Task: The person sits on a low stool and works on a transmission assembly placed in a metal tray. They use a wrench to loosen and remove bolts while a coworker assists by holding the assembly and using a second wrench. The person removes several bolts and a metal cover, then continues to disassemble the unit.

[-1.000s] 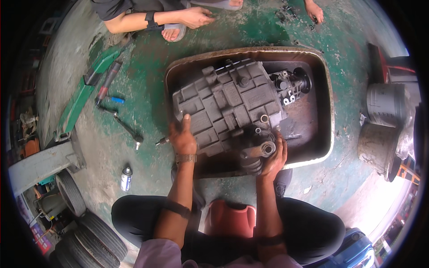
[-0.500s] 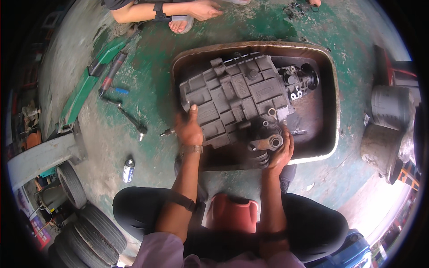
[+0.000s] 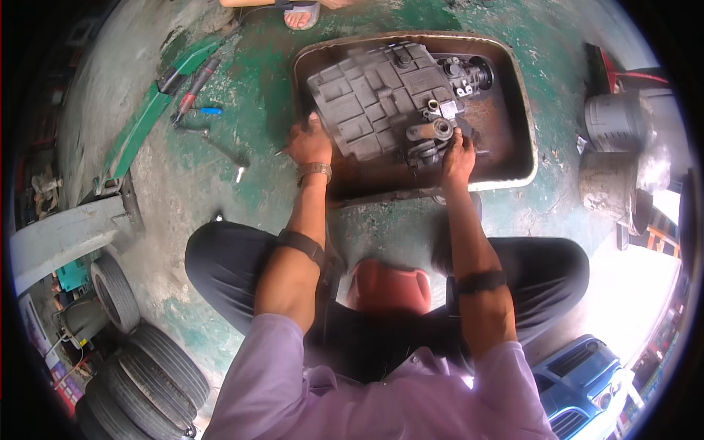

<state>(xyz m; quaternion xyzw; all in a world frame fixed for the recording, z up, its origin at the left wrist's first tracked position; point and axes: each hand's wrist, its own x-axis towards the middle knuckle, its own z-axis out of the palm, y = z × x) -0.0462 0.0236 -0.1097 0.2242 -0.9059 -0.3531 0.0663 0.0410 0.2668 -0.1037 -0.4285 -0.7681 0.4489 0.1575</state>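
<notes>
A grey cast-metal gearbox (image 3: 374, 95) with a ribbed casing lies in a shallow rusty metal tray (image 3: 529, 125). At its left end my left hand (image 3: 310, 143) grips the casing edge, thumb on top, fingers partly hidden below. A shaft tip pokes out beside that hand. My right hand (image 3: 459, 158) is closed on the gearbox's near right side, beside a lever arm (image 3: 425, 132) with a round boss; its fingertips are partly hidden. The output end with a dark round flange (image 3: 482, 73) points toward the tray's right side.
Left of the tray lie a ratchet wrench (image 3: 224, 150), a blue-handled tool (image 3: 210, 111) and a green metal beam (image 3: 139, 136). A red stool (image 3: 389, 286) is between my legs. Tyres (image 3: 158, 374) are stacked lower left. Metal drums (image 3: 612, 125) stand right. Another person's foot (image 3: 297, 20) is beyond.
The view has shifted, so tray, gearbox and hands appear higher up and my arms look more stretched out. The spray can is now mostly hidden behind my knee. Both hands stay on the gearbox.
</notes>
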